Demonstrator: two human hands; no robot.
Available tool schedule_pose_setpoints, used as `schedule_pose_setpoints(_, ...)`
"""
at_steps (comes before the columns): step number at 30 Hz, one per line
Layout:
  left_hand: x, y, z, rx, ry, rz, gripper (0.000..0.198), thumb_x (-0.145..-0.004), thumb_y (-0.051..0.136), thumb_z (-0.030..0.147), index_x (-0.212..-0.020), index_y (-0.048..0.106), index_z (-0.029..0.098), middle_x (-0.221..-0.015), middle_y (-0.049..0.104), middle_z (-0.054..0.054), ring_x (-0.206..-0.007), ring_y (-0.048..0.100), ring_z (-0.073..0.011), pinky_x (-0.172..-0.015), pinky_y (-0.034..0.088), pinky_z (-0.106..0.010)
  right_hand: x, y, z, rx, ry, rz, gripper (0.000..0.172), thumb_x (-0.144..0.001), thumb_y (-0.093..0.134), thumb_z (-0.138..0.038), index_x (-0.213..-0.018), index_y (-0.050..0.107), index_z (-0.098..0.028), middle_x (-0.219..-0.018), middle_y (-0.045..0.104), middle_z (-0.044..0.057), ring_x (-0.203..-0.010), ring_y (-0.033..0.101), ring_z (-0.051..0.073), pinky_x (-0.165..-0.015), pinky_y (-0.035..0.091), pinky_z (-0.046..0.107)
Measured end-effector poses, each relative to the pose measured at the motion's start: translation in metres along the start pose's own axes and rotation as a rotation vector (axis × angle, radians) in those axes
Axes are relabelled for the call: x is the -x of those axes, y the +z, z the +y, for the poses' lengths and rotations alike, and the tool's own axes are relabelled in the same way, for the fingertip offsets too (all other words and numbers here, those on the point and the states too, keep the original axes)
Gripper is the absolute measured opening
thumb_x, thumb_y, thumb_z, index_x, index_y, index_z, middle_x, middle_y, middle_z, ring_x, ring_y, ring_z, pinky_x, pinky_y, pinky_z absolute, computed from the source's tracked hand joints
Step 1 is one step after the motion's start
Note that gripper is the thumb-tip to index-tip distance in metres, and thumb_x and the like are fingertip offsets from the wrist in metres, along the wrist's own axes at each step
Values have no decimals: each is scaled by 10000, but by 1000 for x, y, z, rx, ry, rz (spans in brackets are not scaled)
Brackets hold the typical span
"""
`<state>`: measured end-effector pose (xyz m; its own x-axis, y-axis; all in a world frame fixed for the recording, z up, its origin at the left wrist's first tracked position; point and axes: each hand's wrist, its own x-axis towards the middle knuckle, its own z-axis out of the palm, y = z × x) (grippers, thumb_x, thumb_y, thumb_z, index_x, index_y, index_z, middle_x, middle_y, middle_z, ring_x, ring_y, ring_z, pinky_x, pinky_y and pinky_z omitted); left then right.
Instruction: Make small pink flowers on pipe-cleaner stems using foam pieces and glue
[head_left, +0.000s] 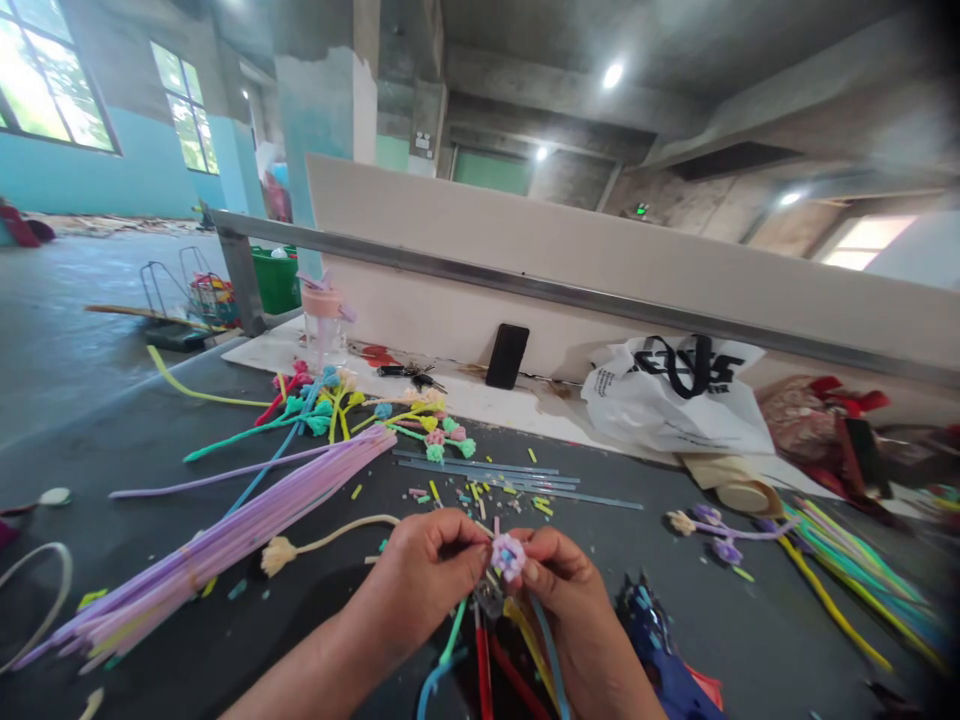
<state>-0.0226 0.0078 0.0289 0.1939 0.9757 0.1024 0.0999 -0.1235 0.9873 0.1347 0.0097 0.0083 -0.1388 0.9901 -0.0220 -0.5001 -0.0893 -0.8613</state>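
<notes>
Between the fingertips of my left hand [427,565] and my right hand [562,580] is a small lilac pipe-cleaner flower [508,556] with a bluish centre. Both hands pinch it from either side. Below them, partly hidden, lie red-handled pliers [484,655]. Blue, green and yellow pipe-cleaner stems hang or lie under the hands; I cannot tell whether they join the flower. Left of my left hand lies a cream pipe-cleaner flower [280,556] on a curved stem. A dark blue tool [660,650], its kind unclear, rests right of my right hand.
A bundle of lilac pipe cleaners [225,540] lies left, with finished coloured flowers [435,440] behind. Translucent sticks [517,477] and cut scraps cover the middle. At the back stand a phone [508,356], a bottle [324,325] and a white bag [675,400]. More pipe cleaners [862,570] lie right.
</notes>
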Motion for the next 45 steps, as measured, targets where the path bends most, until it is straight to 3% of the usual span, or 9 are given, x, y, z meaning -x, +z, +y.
schedule_pose_setpoints(8, 4, 0, -2, -326, 217, 79, 203, -772, 546, 271, -638, 665, 176, -610, 625, -16, -578, 526, -127, -564, 366, -216, -1, -2, 7, 36, -31, 23, 175, -545, 813, -173, -620, 655, -175, -739, 665, -18, -539, 572, 81, -551, 437, 200)
schedule_pose_setpoints(11, 4, 0, -2, -368, 232, 92, 193, -770, 541, 235, -634, 664, 174, -630, 635, -24, -601, 542, -132, -584, 371, -223, 0, 0, 7, 32, -25, 26, 167, -555, 807, -162, -618, 652, -172, -712, 660, -18, -560, 572, 82, -570, 441, 193)
schedule_pose_setpoints(14, 2, 2, -2, -263, 172, 70, 220, -785, 519, 223, -637, 676, 176, -644, 646, -29, -619, 552, -138, -601, 381, -231, 2, 3, 4, 16, -8, 42, 159, -564, 804, -165, -617, 654, -169, -679, 662, -13, -553, 570, 79, -560, 442, 180)
schedule_pose_setpoints(19, -2, 8, -5, 141, -36, 116, 110, -741, 583, 248, -730, 640, 155, -683, 628, -24, -648, 538, -143, -610, 393, -239, 3, 5, -1, -114, 45, 91, 189, -544, 816, -164, -613, 641, -182, -668, 673, -21, -532, 575, 72, -549, 461, 167)
schedule_pose_setpoints(26, 5, 13, 2, 573, -190, -15, 164, -698, 658, 270, -650, 598, 125, -606, 595, -8, -578, 467, -93, -578, 357, -209, 2, 4, 2, -109, 19, 21, 179, -565, 802, -166, -623, 634, -187, -647, 657, -26, -580, 578, 93, -569, 462, 187)
schedule_pose_setpoints(33, 5, 14, 1, 628, -213, -15, 188, -703, 672, 267, -616, 599, 117, -554, 582, 0, -539, 471, -78, -549, 358, -195, 3, 5, 5, -108, 14, 0, 165, -584, 789, -155, -625, 631, -181, -756, 677, -10, -587, 571, 87, -569, 447, 192)
schedule_pose_setpoints(39, 5, 14, -1, 680, -234, -65, 146, -711, 666, 243, -684, 638, 103, -631, 629, -34, -559, 494, -78, -569, 381, -195, 3, 0, 5, -131, 27, 12, 168, -588, 786, -153, -644, 632, -191, -675, 647, -23, -583, 570, 95, -569, 443, 196)
schedule_pose_setpoints(45, 3, 10, -2, 579, -252, -56, 144, -718, 643, 239, -689, 646, 98, -638, 627, -39, -549, 492, -82, -540, 366, -197, 3, 1, 4, -33, -61, 22, 153, -587, 782, -169, -642, 641, -192, -713, 653, -19, -625, 579, 111, -620, 442, 222)
